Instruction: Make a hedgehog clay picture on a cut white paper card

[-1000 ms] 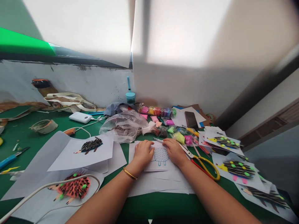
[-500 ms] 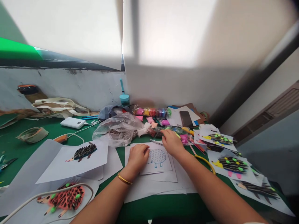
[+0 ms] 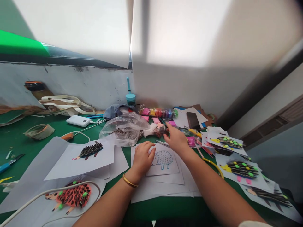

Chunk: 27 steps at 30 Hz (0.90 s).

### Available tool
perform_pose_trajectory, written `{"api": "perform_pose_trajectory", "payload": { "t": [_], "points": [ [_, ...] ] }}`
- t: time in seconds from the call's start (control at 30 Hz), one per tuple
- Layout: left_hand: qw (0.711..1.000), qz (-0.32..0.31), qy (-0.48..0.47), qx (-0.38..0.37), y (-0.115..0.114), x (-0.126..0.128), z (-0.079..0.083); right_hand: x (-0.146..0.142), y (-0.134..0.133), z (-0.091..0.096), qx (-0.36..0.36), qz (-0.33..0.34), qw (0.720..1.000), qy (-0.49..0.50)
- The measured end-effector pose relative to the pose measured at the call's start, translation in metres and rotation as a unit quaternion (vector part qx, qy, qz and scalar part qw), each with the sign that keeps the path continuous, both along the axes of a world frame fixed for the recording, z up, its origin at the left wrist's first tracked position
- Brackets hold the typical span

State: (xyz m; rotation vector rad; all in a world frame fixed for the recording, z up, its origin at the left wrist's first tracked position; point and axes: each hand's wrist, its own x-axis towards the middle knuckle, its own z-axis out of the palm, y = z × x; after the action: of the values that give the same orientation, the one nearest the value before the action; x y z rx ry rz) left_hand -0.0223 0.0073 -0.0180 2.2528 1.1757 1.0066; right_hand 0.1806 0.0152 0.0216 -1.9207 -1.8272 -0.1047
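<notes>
My left hand (image 3: 143, 159) rests on the left side of a sheet with a blue pen drawing of a round, speckled animal (image 3: 164, 159). Its fingers are loosely bent, the thumb is apart, and it presses the paper. Beyond the drawing, my right hand (image 3: 176, 138) reaches among small clay packets, thumb and forefinger apart. Nearest its fingertips lies a dark brown clay packet (image 3: 162, 129); whether they touch it is unclear. A white packet (image 3: 150, 130) and a pink packet (image 3: 156, 120) lie close by. A silvery pen (image 3: 162, 143) lies at the sheet's top edge, partly behind the right hand.
A clear plastic bag (image 3: 125, 129) holds striped seeds. Clay-and-seed hedgehog pictures lie left (image 3: 91, 149) and right (image 3: 243, 170). A white cable (image 3: 30, 206) crosses the lower left. Farther back are a phone (image 3: 193, 120), a power bank (image 3: 78, 121) and a roll of coloured clay (image 3: 158, 112).
My right hand has shifted slightly forward and left over the packets, and its thumb and forefinger have spread. My left hand stays on the paper. The whole view has swung slightly left.
</notes>
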Motion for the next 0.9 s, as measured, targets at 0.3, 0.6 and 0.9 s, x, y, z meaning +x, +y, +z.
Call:
{"api": "perform_pose_trajectory", "payload": {
  "t": [0.3, 0.6, 0.9],
  "points": [
    [0.970, -0.033, -0.208, -0.121, -0.004, 0.001, 0.002, -0.018, -0.046, -0.018, 0.133, 0.189, 0.967, 0.110],
    [0.965, -0.043, -0.206, -0.159, -0.004, 0.005, -0.004, -0.012, -0.044, -0.034, 0.114, 0.218, 0.959, 0.140],
    [0.965, -0.046, -0.200, -0.162, -0.009, 0.005, 0.000, -0.015, -0.051, -0.033, 0.083, 0.207, 0.963, 0.151]
  ]
}}
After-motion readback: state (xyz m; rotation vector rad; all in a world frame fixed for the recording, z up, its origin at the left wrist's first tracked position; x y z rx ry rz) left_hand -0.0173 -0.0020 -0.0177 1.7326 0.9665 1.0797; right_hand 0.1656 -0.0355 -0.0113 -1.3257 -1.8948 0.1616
